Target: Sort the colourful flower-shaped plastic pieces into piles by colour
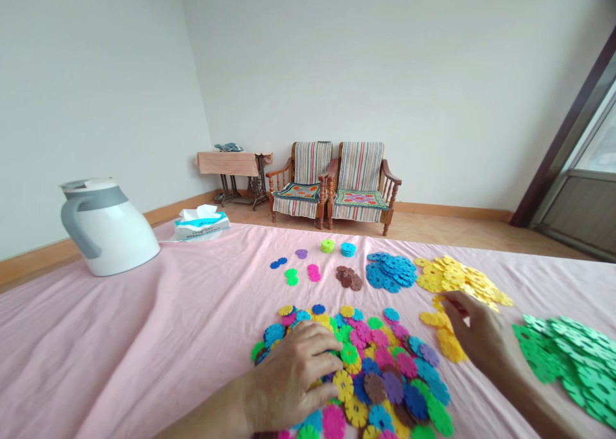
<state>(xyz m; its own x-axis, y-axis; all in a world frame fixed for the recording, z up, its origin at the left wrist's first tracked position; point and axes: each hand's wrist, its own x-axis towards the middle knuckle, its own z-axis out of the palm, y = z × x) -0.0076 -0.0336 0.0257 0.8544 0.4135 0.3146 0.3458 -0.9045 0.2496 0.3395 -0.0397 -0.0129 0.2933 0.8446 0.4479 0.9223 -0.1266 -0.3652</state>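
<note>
A mixed heap of coloured plastic snowflake discs lies on the pink tablecloth in front of me. My left hand rests flat on the heap's left side, fingers spread over the discs. My right hand reaches to the near edge of the yellow disc pile, fingertips together on yellow discs. Sorted piles lie around: blue, brown, green at the right.
A white electric kettle stands at the left, a tissue pack behind it. Small groups of discs lie further back: pink, light green, purple, dark blue. Two wooden armchairs stand by the far wall.
</note>
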